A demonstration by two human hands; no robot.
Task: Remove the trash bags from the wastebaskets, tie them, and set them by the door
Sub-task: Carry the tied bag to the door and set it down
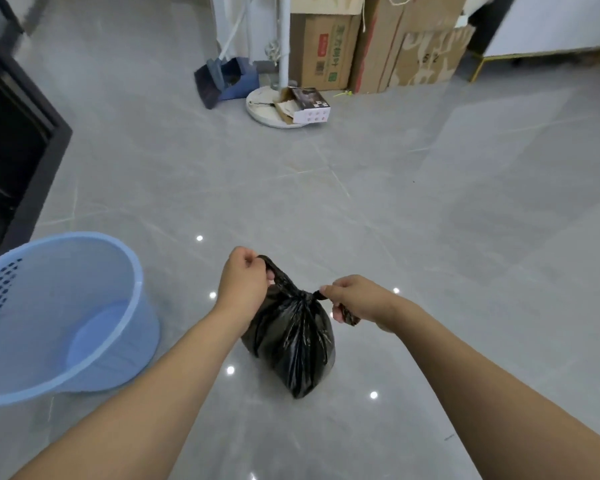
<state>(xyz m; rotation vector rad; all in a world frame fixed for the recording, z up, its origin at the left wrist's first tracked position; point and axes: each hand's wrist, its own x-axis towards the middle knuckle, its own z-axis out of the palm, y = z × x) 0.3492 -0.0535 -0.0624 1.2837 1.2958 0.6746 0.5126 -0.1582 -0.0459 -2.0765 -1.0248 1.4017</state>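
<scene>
A full black trash bag (293,344) stands on the grey tiled floor in front of me, its neck gathered into a knot. My left hand (245,284) grips one twisted end of the bag's top and holds it up and to the left. My right hand (352,299) grips the other end, pulled to the right of the knot. To the left stands a light blue plastic wastebasket (59,268) with perforated walls and no bag inside it.
A dark door frame (18,140) stands at the left. Ahead lie a blue broom and dustpan (222,77), a white round stand base (267,112) with a small box on it, and several cardboard boxes (378,46). White furniture (551,26) sits at the far right.
</scene>
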